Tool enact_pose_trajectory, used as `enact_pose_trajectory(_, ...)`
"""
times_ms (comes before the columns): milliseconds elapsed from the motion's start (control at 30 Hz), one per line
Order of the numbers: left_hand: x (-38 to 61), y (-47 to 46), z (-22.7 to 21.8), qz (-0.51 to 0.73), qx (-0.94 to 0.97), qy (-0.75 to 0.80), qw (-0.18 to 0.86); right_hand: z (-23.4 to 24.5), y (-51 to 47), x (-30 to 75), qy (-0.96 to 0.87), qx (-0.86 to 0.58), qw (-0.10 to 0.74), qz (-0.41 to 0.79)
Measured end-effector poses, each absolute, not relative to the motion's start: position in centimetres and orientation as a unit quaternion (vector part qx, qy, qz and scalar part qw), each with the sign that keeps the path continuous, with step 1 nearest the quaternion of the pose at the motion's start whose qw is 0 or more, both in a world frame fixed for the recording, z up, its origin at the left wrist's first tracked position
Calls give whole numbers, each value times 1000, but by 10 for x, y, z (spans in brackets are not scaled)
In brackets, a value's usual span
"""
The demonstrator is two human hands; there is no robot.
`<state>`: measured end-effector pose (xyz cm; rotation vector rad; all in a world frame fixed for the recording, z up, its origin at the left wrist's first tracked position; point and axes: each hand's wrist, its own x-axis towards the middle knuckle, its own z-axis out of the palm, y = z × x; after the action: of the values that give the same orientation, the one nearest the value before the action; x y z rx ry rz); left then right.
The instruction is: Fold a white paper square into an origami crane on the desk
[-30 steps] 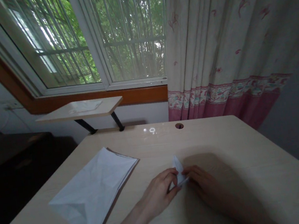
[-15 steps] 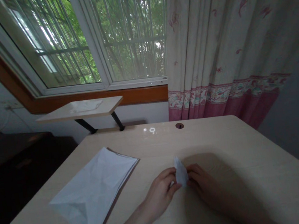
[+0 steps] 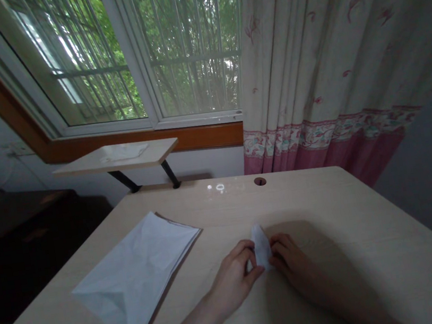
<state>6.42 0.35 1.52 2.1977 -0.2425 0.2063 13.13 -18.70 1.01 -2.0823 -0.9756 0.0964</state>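
Between my two hands is a small piece of folded white paper (image 3: 261, 248), narrow and pointed at its far end. My left hand (image 3: 239, 270) pinches its left edge between thumb and fingers. On the opposite side, my right hand (image 3: 291, 261) has its curled fingers closed on the right edge. Both hands are low over the desk (image 3: 327, 210), close together. Some of the paper's near end is hidden by the fingers.
Left of my hands lies a stack of creased white paper sheets (image 3: 142, 269). A raised shelf (image 3: 80, 166) on black legs holds another white paper (image 3: 125, 152). Near the desk's back edge is a round cable hole (image 3: 260, 181). Behind are a window and a floral curtain (image 3: 302, 64).
The folded paper has turned slightly and looks a little flatter. My fingers have shifted a little along its edges; both hands stay in nearly the same place.
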Motion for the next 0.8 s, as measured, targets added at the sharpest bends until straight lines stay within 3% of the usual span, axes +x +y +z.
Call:
enact_pose_trajectory(567, 67, 0, 14, 101, 888, -87, 441, -4, -183, 133, -370, -855, 363, -6)
enact_pose_trajectory(800, 66, 1, 14, 115, 884, -64, 449, -19, -185, 135, -338, -874, 342, -76)
